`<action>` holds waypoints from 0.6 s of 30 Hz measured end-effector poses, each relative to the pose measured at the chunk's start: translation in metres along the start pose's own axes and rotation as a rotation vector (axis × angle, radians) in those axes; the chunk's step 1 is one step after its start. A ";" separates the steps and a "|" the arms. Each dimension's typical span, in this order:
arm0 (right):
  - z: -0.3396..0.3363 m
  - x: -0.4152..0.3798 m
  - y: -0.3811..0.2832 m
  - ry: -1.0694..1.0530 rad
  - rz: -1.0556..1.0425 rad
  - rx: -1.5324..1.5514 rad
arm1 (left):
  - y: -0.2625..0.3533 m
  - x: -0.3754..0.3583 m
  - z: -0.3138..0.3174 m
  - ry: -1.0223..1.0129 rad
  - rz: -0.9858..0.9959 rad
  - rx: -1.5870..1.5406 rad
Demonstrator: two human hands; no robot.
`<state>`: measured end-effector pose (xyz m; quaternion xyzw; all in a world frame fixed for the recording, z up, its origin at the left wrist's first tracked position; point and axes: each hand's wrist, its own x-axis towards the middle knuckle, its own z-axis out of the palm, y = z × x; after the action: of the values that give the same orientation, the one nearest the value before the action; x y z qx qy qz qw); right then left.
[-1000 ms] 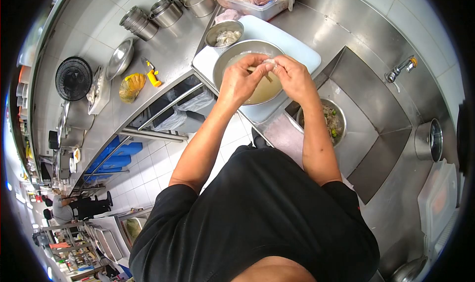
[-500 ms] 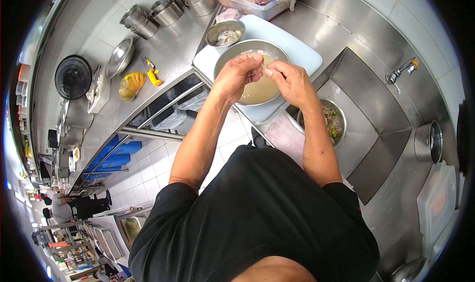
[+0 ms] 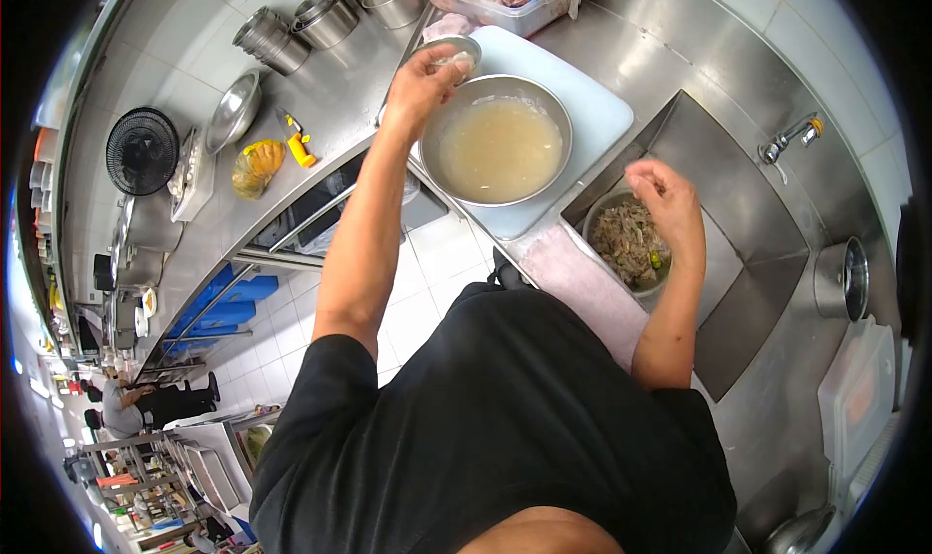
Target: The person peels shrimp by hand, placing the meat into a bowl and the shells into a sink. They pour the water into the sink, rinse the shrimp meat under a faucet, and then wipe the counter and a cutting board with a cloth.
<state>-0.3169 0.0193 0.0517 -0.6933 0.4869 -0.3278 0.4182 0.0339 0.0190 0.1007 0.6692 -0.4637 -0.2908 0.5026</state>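
My left hand [image 3: 419, 86] is over the small metal bowl [image 3: 468, 45] at the back left of the white cutting board. Its fingers are closed on a pale whitish piece of food [image 3: 456, 63], whose kind I cannot make out. Beside it on the board stands a large metal bowl [image 3: 566, 132] holding cloudy, yellowish liquid [image 3: 505, 151]. Over the sink, my right hand [image 3: 670, 202] is raised above a metal bowl of brownish scraps [image 3: 626, 238] with green bits. Its fingers are loosely bent and apart, with nothing visible in them.
The cutting board [image 3: 597, 117] bridges the counter beside the sink [image 3: 748, 185]. A pink cloth [image 3: 582, 277] lies along the sink's near edge. A yellow-handled knife [image 3: 299, 146], a cut pumpkin [image 3: 257, 168] and stacked metal pots [image 3: 325, 20] are on the left counter. A tap [image 3: 788, 138] projects at right.
My hands have parted from above the large bowl. The left moved back left to the small bowl with the pale piece; the right moved to the scrap bowl in the sink.
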 end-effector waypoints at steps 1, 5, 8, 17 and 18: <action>-0.003 0.001 0.015 -0.001 0.005 -0.052 | 0.001 0.010 -0.003 0.050 0.024 0.089; 0.001 0.003 0.093 0.034 -0.159 -0.386 | -0.011 0.019 0.000 -0.099 0.141 0.570; 0.006 0.008 0.118 0.151 -0.314 -0.596 | -0.018 0.002 0.027 -0.398 0.202 0.934; 0.004 0.009 0.120 0.016 0.148 -0.443 | -0.059 -0.038 0.063 -0.634 0.282 1.196; 0.004 0.009 0.116 0.003 0.142 -0.486 | -0.060 -0.042 0.062 -0.617 0.325 1.169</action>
<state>-0.3576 -0.0083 -0.0541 -0.7369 0.5996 -0.1721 0.2604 -0.0168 0.0364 0.0210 0.6391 -0.7615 -0.0905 -0.0596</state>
